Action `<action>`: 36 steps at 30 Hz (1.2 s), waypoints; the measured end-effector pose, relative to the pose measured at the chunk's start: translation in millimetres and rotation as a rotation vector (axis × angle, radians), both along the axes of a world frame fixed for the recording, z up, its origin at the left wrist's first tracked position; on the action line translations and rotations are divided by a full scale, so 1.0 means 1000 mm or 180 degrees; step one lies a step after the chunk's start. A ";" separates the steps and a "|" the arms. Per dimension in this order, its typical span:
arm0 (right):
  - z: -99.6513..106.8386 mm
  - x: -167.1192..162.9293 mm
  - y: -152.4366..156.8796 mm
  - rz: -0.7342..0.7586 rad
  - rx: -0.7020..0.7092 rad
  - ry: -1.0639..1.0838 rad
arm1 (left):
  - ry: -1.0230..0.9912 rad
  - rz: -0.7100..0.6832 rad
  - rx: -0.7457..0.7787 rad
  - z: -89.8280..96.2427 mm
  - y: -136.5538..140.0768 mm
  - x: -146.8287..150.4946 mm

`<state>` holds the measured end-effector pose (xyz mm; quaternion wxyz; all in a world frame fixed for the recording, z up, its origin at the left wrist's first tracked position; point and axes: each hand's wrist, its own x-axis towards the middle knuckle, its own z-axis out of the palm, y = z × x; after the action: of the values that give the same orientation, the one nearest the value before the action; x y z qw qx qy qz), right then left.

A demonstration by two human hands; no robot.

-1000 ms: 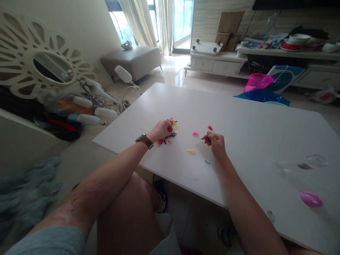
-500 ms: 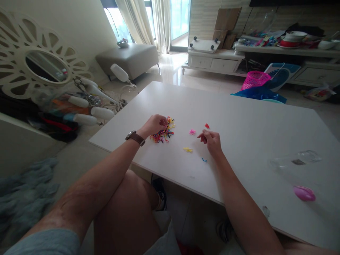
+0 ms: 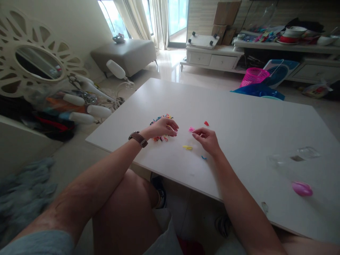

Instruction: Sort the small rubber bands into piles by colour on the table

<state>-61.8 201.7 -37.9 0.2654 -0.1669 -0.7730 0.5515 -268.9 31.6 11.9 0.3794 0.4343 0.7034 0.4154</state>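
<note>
My left hand hovers at the right edge of a mixed pile of small coloured rubber bands, partly covering it. Its fingers are bent toward the thumb; what lies at the tips is too small to make out. Beside the small pink pile, my right hand has thumb and forefinger pressed together, and whatever they pinch is hidden. A red cluster lies beyond the right hand. Yellow bands and a blue piece rest nearer me on the white table.
On the table's right lie a clear plastic bottle and a shiny pink-purple object. A lamp with white shades stands close to the left edge. Behind the table are a pink basket and a grey bench.
My left hand has moved right from over the mixed pile, uncovering some of its far side. My right hand has shifted left, up to the pink pile.
</note>
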 end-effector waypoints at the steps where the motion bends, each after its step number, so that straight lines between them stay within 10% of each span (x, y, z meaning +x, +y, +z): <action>1: 0.001 -0.001 -0.003 0.0154 -0.0005 0.0007 | -0.0081 -0.0082 0.0009 0.001 0.002 0.005; 9: -0.006 -0.009 -0.020 0.0838 -0.0320 0.0091 | -0.0281 -0.0328 -0.0110 0.013 0.016 0.032; 27: -0.006 -0.010 -0.005 -0.0334 -0.0093 0.0360 | -0.0617 0.0121 0.0583 -0.010 0.052 0.036; 36: -0.017 -0.008 0.022 -0.1251 -0.0305 0.0581 | 0.0454 0.0928 0.0504 -0.028 0.083 0.042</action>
<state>-70.0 224.0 -55.0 0.4285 -0.2762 -0.6713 0.5381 -226.6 114.8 -16.2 0.2290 0.3846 0.7492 0.4883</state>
